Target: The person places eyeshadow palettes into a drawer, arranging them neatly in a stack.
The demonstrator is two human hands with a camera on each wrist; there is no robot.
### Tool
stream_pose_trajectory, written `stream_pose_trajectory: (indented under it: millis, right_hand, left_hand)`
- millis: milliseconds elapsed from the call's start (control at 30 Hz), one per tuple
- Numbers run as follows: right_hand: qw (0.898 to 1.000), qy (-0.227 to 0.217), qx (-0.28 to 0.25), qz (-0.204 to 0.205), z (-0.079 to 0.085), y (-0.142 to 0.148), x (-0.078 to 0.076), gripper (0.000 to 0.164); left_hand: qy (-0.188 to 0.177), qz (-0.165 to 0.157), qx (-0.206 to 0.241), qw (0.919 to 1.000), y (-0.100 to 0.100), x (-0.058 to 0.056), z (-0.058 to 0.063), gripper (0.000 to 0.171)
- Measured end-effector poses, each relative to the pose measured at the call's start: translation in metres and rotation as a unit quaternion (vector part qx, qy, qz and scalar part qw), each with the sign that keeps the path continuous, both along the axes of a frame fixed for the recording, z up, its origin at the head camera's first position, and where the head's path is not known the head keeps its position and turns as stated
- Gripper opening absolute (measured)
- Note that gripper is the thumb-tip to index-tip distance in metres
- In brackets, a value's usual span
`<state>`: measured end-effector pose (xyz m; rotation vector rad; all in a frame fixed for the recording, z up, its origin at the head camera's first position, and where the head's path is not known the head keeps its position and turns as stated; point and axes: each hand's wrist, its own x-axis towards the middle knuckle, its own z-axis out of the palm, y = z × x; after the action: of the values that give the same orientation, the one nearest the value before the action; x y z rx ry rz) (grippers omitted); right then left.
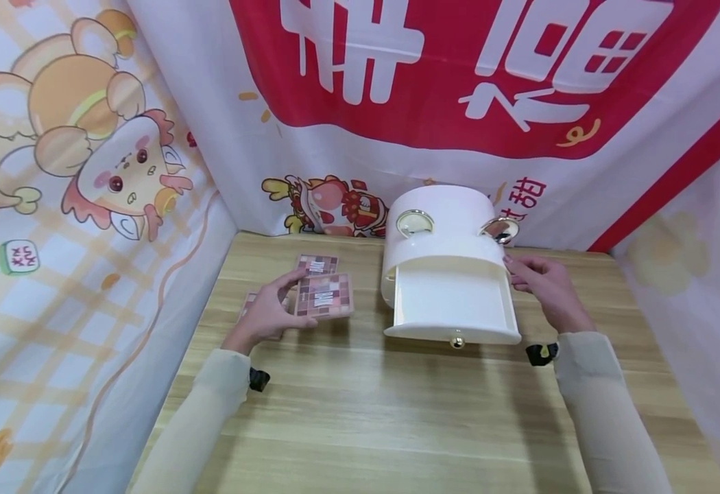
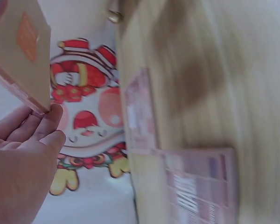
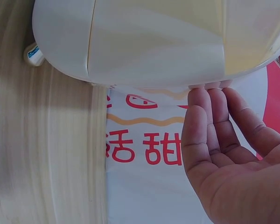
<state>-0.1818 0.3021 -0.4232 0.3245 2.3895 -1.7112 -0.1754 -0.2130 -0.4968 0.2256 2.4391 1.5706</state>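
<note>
My left hand [image 1: 269, 309] grips an eyeshadow palette [image 1: 324, 296] by its left edge, raised over the table. Its plain back with an orange label [image 2: 28, 37] faces the left wrist camera. Below it lie a second palette [image 1: 318, 263] and a third palette [image 1: 245, 303], the latter partly covered by the hand. A white cosmetics storage box [image 1: 440, 206] stands at the back with its drawer [image 1: 455, 295] pulled out; no contents show inside. With fairly straight fingers, my right hand [image 1: 548, 285] touches the box's right side. Those fingertips [image 3: 198, 95] rest against the white wall.
Two gold-rimmed round lids [image 1: 415, 224] stand up on the box front. A small gold knob [image 1: 457, 342] juts from the drawer. Printed cloth [image 1: 360, 130] hangs behind and along both sides of the wooden table [image 1: 372, 412].
</note>
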Motion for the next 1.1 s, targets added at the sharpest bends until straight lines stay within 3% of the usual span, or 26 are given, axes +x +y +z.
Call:
stream_pose_trajectory:
  millis: [133, 367, 667, 1100]
  right_hand:
    - [1.000, 0.002, -0.002, -0.005, -0.001, 0.001, 0.000, 0.080]
    - [1.000, 0.006, 0.006, 0.002, 0.000, 0.001, 0.001, 0.080]
    - [1.000, 0.004, 0.016, 0.000, 0.000, 0.000, 0.002, 0.083]
    - [1.000, 0.000, 0.017, 0.000, 0.001, -0.001, 0.003, 0.084]
  left_hand:
    - [0.017, -0.012, 0.073, 0.9971, 0.007, 0.003, 0.015, 0.102]
    - [0.039, -0.023, 0.132, 0.9902, 0.019, 0.009, 0.036, 0.097]
    - [0.004, -0.048, 0.244, 0.9685, 0.037, 0.017, 0.055, 0.093]
    - [-0.053, -0.057, 0.307, 0.9483, 0.065, 0.027, 0.077, 0.088]
